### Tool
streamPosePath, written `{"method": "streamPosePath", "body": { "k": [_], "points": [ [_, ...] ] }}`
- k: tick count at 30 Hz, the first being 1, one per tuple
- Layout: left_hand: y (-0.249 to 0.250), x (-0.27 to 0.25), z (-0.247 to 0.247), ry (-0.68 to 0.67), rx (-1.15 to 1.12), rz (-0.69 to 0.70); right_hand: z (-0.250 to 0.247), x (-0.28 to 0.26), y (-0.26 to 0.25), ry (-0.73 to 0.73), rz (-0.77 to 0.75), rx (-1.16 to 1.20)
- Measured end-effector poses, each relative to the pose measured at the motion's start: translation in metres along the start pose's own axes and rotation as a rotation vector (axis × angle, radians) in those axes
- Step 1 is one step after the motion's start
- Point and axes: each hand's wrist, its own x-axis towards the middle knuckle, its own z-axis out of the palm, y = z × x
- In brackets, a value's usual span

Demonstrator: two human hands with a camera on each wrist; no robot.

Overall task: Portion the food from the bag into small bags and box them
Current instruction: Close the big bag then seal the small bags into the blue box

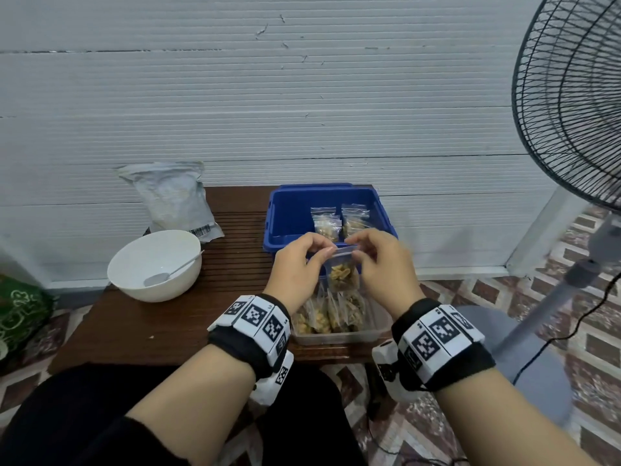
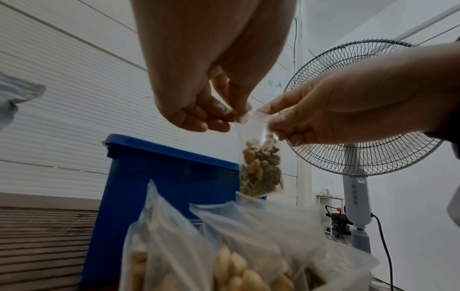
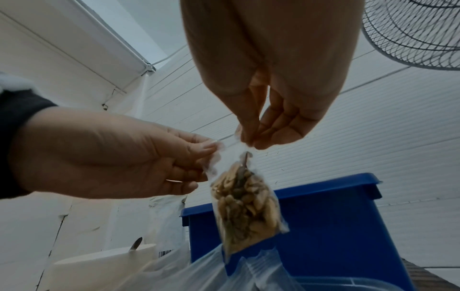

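Note:
A small clear zip bag (image 1: 342,275) of mixed nuts hangs upright between my hands. My left hand (image 1: 302,260) pinches the left end of its top strip, and my right hand (image 1: 376,260) pinches the right end. The left wrist view shows the bag (image 2: 261,167) hanging below both hands' fingertips, and so does the right wrist view (image 3: 245,208). Beneath it, a clear plastic box (image 1: 336,336) holds several filled small bags standing on end. Behind the hands, the blue bin (image 1: 292,210) contains two more filled bags. The large food bag (image 1: 174,200) leans on the wall at the table's back left.
A white bowl (image 1: 154,264) with a spoon (image 1: 168,272) in it sits on the wooden table (image 1: 151,331), left of my hands. A standing fan (image 1: 571,105) fills the right side, with its base and cord on the tiled floor.

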Motion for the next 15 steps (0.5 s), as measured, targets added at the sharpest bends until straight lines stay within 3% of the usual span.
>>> {"method": "streamPosePath", "body": {
  "k": [7,12,15],
  "points": [
    [-0.0041,0.0006,0.0019,0.020,0.053,-0.026,-0.0032,-0.0024,0.0041,0.111,0.029,0.196],
    [-0.0028,0.0033,-0.0024,0.012,0.103,0.033,-0.0024,-0.0030,0.0062,0.083,0.000,0.222],
    [-0.0030,0.0047,-0.0071,0.005,0.080,0.001,-0.0032,-0.0044,0.0070,0.053,-0.001,0.272]
  ]
}}
